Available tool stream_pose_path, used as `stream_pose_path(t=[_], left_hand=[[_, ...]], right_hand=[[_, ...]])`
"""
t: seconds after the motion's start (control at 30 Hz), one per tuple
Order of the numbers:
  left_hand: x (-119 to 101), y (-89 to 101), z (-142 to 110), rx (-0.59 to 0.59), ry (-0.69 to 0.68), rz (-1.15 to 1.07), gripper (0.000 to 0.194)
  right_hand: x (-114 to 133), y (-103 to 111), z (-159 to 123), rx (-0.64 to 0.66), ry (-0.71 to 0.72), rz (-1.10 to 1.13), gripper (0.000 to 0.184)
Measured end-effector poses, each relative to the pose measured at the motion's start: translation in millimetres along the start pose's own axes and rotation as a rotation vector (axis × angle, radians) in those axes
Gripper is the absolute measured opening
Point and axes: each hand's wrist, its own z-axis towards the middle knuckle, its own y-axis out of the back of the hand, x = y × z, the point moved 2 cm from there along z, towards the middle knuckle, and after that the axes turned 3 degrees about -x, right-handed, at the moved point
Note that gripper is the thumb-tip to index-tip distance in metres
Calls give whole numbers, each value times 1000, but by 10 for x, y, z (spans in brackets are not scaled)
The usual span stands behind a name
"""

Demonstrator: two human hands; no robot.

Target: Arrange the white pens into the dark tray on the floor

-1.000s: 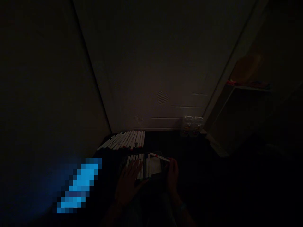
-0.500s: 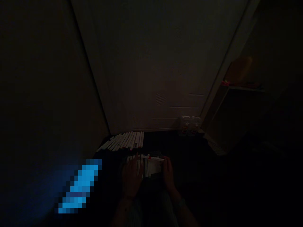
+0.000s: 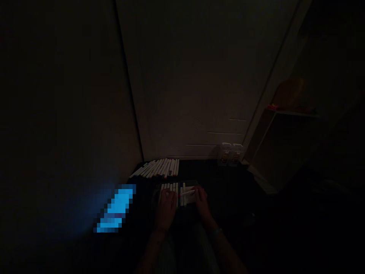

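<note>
The scene is very dark. A shallow clear case (image 3: 186, 182) sits before me with several upright-lying white markers (image 3: 173, 187) in its left part and a few nearer its middle. My left hand (image 3: 165, 209) rests over the left row, its fingers bent and slightly apart, fingertips close to the red end of a loose marker (image 3: 186, 192). That marker lies crosswise above the case, and my right hand (image 3: 201, 198) pinches its right end. Whether my left fingertips touch it is too dark to make out.
More white markers (image 3: 162, 168) lie fanned out behind the case at the left. Two clear containers (image 3: 230, 154) stand against the back panel (image 3: 196, 95). A bright blue pixelated patch (image 3: 115, 209) is at the left. On the right is a shelf unit (image 3: 265, 148) with an orange object on top.
The view has shifted, so things sit further right. My left fingers have bent down toward the row and the marker's red end. The crosswise marker has tilted, its left end now lower.
</note>
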Motion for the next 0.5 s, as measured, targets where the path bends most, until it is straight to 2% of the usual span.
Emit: stream_pose_path(t=[0.13, 0.27, 0.37, 0.5], left_hand=[[67, -99, -21, 94, 58, -92, 32], [94, -59, 7, 115, 125, -113, 37], [73, -4, 30, 124, 108, -3, 38], [98, -39, 7, 236, 47, 209, 35]], right_hand=[[1, -15, 18, -1, 19, -46, 35], [69, -43, 17, 29, 117, -244, 33], [82, -66, 24, 33, 152, -332, 33], [50, -85, 62, -6, 91, -318, 36]])
